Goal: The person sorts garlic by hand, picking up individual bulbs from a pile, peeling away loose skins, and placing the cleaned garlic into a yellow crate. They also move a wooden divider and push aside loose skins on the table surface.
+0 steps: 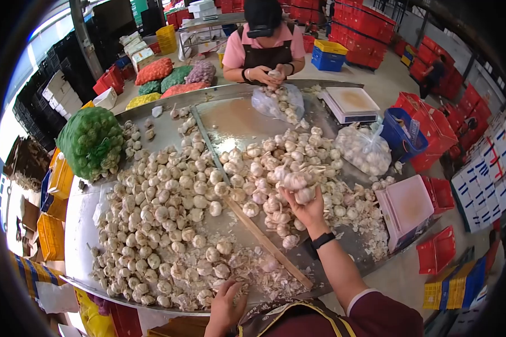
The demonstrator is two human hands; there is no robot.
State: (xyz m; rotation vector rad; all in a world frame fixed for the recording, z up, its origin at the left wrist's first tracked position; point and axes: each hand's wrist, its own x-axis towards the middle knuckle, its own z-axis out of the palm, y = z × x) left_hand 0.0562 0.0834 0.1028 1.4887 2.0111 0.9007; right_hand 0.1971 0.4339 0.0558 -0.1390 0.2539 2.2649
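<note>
My right hand is raised over the right-hand heap, its fingers closed around a few garlic bulbs with dry stalks. A dark band circles that wrist. At the table's front edge, my left hand has its fingers apart beside loose bulbs and papery skins, holding nothing that I can see. A wide heap of whole garlic covers the left half of the metal table. A wooden strip divides it from the garlic heap on the right.
Across the table a person in a pink shirt handles garlic over a clear bag. Two scales and a filled plastic bag line the right side. A green net sack stands at left; red crates sit beyond the right edge.
</note>
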